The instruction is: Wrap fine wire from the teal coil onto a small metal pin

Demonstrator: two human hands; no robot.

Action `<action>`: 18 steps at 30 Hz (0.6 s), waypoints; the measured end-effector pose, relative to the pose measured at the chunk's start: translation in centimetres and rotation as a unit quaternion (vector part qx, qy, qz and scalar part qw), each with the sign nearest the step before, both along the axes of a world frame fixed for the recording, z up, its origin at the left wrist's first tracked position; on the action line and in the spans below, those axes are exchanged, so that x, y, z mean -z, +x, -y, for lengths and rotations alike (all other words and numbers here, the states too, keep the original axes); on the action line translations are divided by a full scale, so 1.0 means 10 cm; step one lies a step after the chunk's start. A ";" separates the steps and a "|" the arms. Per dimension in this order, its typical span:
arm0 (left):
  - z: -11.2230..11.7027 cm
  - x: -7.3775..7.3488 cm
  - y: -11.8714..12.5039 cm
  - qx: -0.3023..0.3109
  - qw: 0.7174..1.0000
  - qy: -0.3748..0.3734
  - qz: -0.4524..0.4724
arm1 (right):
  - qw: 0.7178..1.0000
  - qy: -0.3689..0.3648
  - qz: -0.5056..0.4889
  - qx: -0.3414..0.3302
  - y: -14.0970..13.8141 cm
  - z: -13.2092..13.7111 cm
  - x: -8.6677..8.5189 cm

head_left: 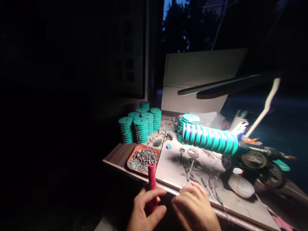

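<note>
Red, long axis nearly upright, the rod (151, 177) is clasped in the left hand (141, 210) before the table (117, 157); the right hand (196, 205), rightward, curls its fingers, any hold unclear.

The counter (115, 156) has a dark, wood-grained top at its left end, where stacks of teal spools (140, 130) stand close together toward the back. In front of them, near the edge, sits an orange tray (131, 155). Clusters of dark pieces (157, 142) lie just right of the stacks. A pale board (166, 166) covers much of the rest, bearing a small blue piece (168, 146), two small round dishes (193, 156), strung dark weights (204, 183) near its front and, farther right, a white bowl (242, 186).
</note>
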State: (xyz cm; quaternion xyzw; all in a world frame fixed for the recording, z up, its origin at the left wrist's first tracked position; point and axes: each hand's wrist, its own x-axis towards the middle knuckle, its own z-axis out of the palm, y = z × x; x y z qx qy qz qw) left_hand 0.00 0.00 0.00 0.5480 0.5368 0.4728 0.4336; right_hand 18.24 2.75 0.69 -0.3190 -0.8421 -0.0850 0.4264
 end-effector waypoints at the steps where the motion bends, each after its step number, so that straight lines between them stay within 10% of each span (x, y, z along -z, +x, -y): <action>1: -0.08 -0.01 0.08 0.004 1.000 0.016 0.015 | 1.000 0.002 0.016 -0.001 0.03 0.00 0.02; 12: -0.15 0.10 0.50 0.002 0.974 0.026 0.223 | 0.996 0.015 0.018 0.083 0.05 0.05 0.18; 18: -0.05 0.13 0.42 0.072 0.953 -0.049 0.289 | 0.996 -0.051 -0.063 0.045 0.15 0.14 -0.16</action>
